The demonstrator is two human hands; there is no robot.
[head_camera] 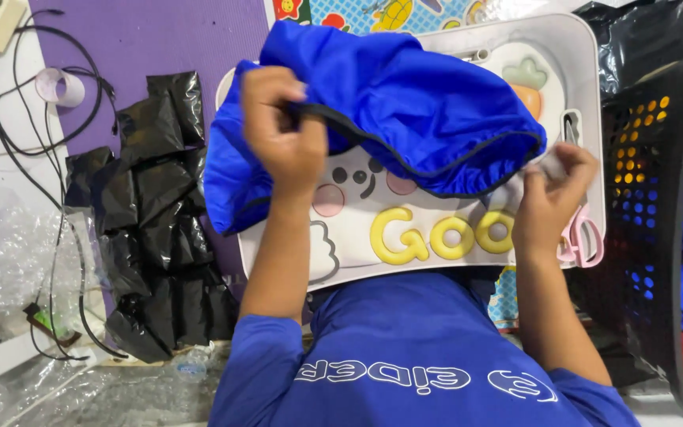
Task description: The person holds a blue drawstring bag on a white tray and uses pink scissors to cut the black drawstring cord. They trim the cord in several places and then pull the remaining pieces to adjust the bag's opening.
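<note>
A purple mat [160, 39] covers the floor, and on it sits a white lap tray [586, 71] with raised cartoon decoration and yellow lettering, serving as the work surface. Over the upper half of that surface lies a blue fabric garment [420, 103] with dark piping along its hem, bunched and partly lifted. The left hand [282, 134] is closed on the piped hem near the garment's left side, fingers curled tight over the edge. The right hand [551, 190] is pinched shut on the hem at the garment's right end, beside a bit of white material whose nature cannot be made out. To the right stands a black perforated basket [650, 182] holding more blue cloth. To the left a stack of black plastic bags [156, 229] lies on the mat, with clear bubble wrap [1, 237] and black cables [9, 142] beyond. Pink-handled scissors [583, 237] rest on the tray's right edge, just beside the right hand; a tape roll [61, 85] sits upper left. Judgement: the hem is being spread between both hands; even tension along the piping and keeping the cloth clear of the scissors would serve best.
</note>
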